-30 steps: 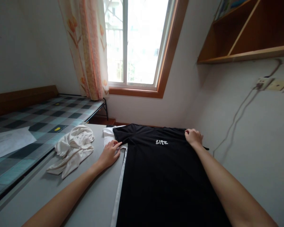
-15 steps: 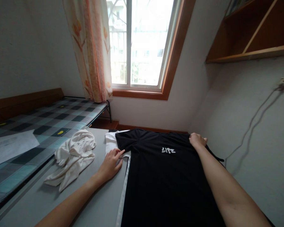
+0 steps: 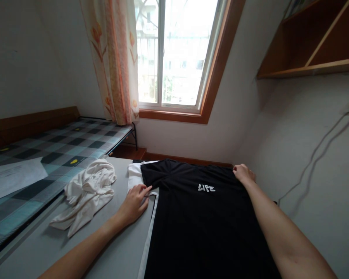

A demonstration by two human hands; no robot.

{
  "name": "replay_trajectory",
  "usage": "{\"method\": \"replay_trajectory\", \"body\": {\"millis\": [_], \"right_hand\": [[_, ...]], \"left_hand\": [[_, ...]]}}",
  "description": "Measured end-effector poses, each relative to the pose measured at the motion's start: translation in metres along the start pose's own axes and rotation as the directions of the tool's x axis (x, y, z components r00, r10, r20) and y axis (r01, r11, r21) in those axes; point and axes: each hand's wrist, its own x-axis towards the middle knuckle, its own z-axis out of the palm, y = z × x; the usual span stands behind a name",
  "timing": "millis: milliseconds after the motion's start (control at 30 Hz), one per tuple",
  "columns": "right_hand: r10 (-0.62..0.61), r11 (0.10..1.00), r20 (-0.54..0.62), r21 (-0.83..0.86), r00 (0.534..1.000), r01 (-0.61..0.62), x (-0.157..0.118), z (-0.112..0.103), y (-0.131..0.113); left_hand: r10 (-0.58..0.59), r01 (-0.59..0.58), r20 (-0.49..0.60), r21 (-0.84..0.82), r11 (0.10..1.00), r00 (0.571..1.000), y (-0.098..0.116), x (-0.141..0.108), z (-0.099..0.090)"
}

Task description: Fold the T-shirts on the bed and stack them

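Note:
A black shirt (image 3: 200,228) with white lettering on its chest lies spread over a grey tabletop (image 3: 116,252), its white side edging showing along the left. My left hand (image 3: 135,203) rests beside the left sleeve, fingers extended and touching the black and white cloth near the underarm. At the far right corner of the shirt, my right hand (image 3: 244,173) has its fingers closed on the fabric. My right forearm hides part of the shirt's right side. To the left of my left hand lies a crumpled white cloth (image 3: 93,190).
A bed with a checked mattress (image 3: 104,135) stands along the left, with a paper sheet (image 3: 20,174) on it. Beyond the table are a curtain (image 3: 119,69) and a window (image 3: 183,58). A wooden shelf (image 3: 322,50) and a hanging cord (image 3: 311,159) are at right.
The view has shifted slightly. A dark strip beyond my right forearm is now mostly out of sight. Both hands stay at nearly the same places on the shirt.

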Motion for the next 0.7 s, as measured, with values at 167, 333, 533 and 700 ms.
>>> {"method": "replay_trajectory", "body": {"millis": [167,333,533,700], "right_hand": [[0.088,0.995,-0.090,0.062,0.992,-0.082,0.005,-0.005,-0.005],[0.128,0.991,-0.133,0.060,0.983,-0.121,0.009,-0.007,-0.018],[-0.023,1.000,-0.029,-0.016,0.999,0.023,0.009,0.002,-0.011],[0.071,0.989,0.013,0.127,0.997,-0.072,0.009,0.012,0.026]], "left_hand": [[-0.002,0.002,0.012,0.001,1.000,1.000,0.002,0.000,-0.002],[-0.001,0.001,0.005,0.002,1.000,1.000,0.003,0.001,-0.003],[-0.001,0.001,0.012,0.008,1.000,1.000,0.002,0.001,-0.002],[0.008,-0.008,0.002,0.019,1.000,1.000,0.000,0.002,0.000]]}}
